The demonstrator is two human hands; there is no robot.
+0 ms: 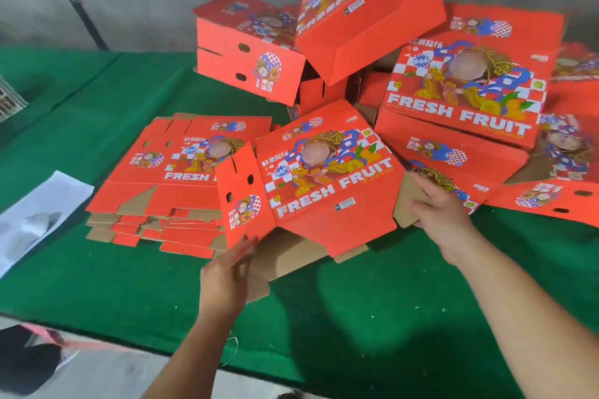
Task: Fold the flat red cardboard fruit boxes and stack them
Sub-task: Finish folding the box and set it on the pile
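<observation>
A: Where is the box under work located?

B: A partly folded red box (327,185) is seen at the centre of the green table cover (356,317), printed face up, with its brown flaps splayed beneath it. It lies between the stack of flat blanks (168,191) on the left and the heap of folded boxes (421,74) behind and to the right.

A: How are the hands placed?

B: The left hand (227,275) is held with straight fingers against the lower edge of the box's end panel; nothing is clasped. The right hand (444,207) is laid with spread, relaxed fingers on the brown flap at the box's right side, pressing rather than gripping.

A: Anything else noted?

B: A white sheet (39,214) is recorded at the left table edge. One folded box (369,3) is perched tilted on top of the heap.
</observation>
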